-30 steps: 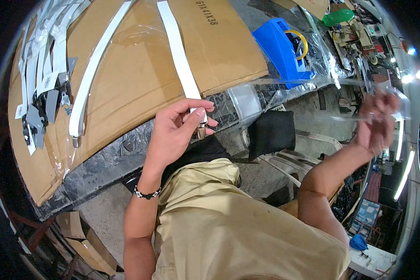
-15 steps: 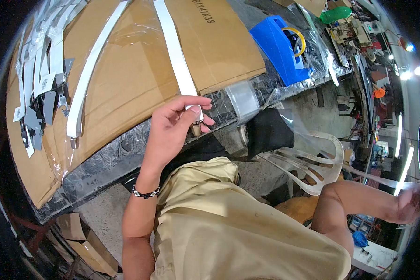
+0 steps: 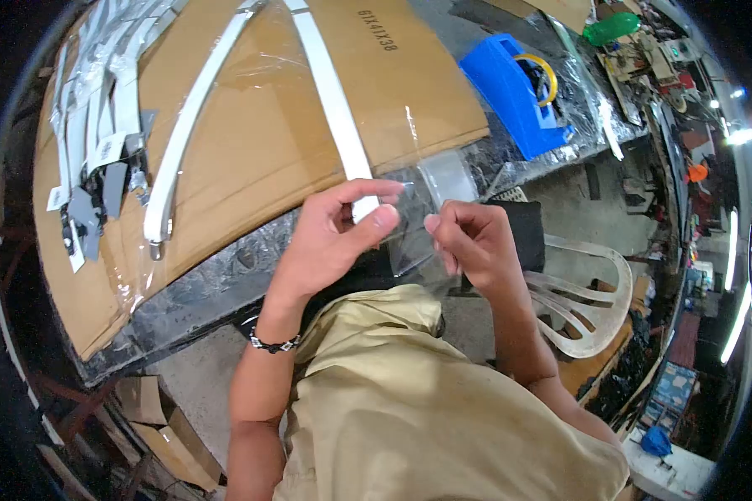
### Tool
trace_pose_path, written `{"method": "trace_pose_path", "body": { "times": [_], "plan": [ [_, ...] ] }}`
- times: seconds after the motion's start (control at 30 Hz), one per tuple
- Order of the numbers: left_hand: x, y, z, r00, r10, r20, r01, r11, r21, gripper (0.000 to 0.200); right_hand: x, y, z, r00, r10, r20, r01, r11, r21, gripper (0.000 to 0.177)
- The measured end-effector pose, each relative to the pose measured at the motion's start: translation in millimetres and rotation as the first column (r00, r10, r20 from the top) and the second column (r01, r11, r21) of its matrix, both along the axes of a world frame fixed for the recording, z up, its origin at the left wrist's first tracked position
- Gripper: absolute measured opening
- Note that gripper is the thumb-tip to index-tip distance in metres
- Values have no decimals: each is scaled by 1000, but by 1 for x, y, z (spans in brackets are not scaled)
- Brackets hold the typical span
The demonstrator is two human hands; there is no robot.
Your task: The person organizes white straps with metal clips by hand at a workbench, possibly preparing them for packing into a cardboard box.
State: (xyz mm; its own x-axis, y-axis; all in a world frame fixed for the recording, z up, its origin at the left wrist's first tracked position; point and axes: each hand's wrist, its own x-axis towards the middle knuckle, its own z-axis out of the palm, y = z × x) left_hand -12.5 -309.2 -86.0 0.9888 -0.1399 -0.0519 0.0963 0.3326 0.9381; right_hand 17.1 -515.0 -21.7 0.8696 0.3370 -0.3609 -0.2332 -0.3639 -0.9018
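Note:
My left hand (image 3: pixel 326 242) is closed around the lower end of one strap of white suspenders (image 3: pixel 330 104), thumb against the fingers; the metal clip there is hidden. To its right, my right hand (image 3: pixel 480 246) pinches a clear plastic bag (image 3: pixel 411 230), which hangs between both hands close by the strap end. The suspenders' other strap runs down the cardboard sheet (image 3: pixel 267 150) on the left and ends in a metal clip (image 3: pixel 156 249). Thin clear film lies about the straps.
Several white suspenders (image 3: pixel 124 92) with grey cards and white tags are heaped at the cardboard's left. A blue tape dispenser (image 3: pixel 510 100) with a yellow roll stands at the table's right end. A white plastic chair (image 3: pixel 606 321) and an opened carton (image 3: pixel 171 451) are below.
My right hand has come from the far right to beside my left hand and now holds the clear plastic bag. My left hand keeps hold of the strap end; the view has shifted slightly.

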Motion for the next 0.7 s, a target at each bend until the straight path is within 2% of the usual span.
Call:
{"method": "trace_pose_path", "body": {
  "times": [0.07, 0.1, 0.17, 0.3, 0.33, 0.43, 0.47, 0.57, 0.67, 0.7],
  "plan": [
    [2, 2, 4, 996, 10, -88, -2, 996, 90, 30, -1, -1, -9, 1000, 5, -18, -5, 1000, 21, 28],
    [3, 0, 4, 991, 11, -136, 7, 991, 131, 28, -1, -2, -12, 998, 52, 29, -53, 998, 41, 28],
    [4, -5, 1, 986, 95, -134, -88, 995, 55, 23, -3, -8, -15, 983, 131, 126, -140, 988, 62, 28],
    [7, -8, 0, 974, 160, -163, -172, 983, -65, 23, 4, -16, -4, 888, 456, 58, -446, 886, -125, 28],
    [6, -8, 0, 972, 170, -161, -185, 980, -80, 23, 6, -17, -1, 862, 505, 39, -491, 853, -176, 24],
    [5, -4, -2, 976, 158, -152, -173, 981, -86, 22, 5, -12, -10, 959, 257, 119, -248, 965, -84, 18],
    [4, -4, -2, 978, 148, -147, -161, 984, -82, 22, 10, -5, -10, 958, 183, 220, -158, 979, -124, 17],
    [4, -5, 3, 979, 141, -148, -149, 988, -43, 21, 26, 22, -7, 902, 39, 430, -39, 999, -9, 18],
    [4, -6, -2, 986, 121, -115, -125, 992, -28, 20, 34, 47, -7, 833, 126, 538, -128, 991, -33, 17],
    [3, -7, -2, 987, 130, -99, -130, 991, 3, 20, 38, 50, -10, 845, 141, 516, -153, 988, -21, 17]
  ]
}}
